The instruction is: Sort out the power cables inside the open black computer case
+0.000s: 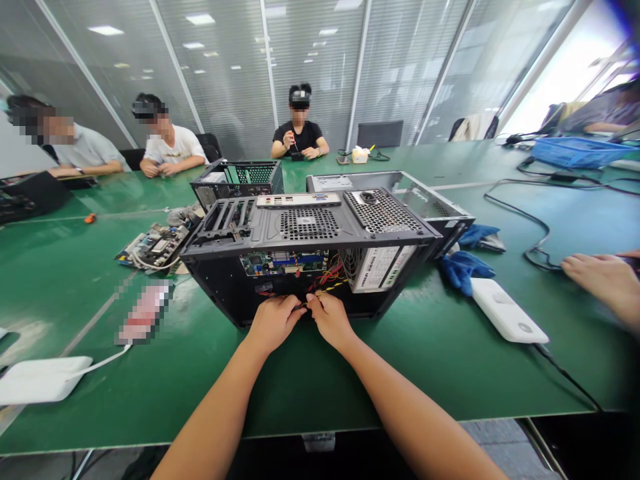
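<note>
A black computer case [220, 280] stands in front of me on the table, its open side facing me and its rear panel [310, 223] on top. Inside show a motherboard [285, 262], a labelled power supply [385, 268] and red, yellow and black wires [330, 273]. At the lower edge of the opening, my left hand [274, 322] pinches a thin cable between thumb and fingers. Close beside it, my right hand [330, 316] is closed on the same yellow-and-black cable [336, 287]. The cable's end is hidden by my fingers.
Behind stand another case [240, 177] and a case frame [400, 180]. Loose boards [160, 243] lie to the left, a white power bank [507, 310] and blue gloves [467, 270] to the right. Another person's hand [600, 280] rests far right. Several people sit around the table.
</note>
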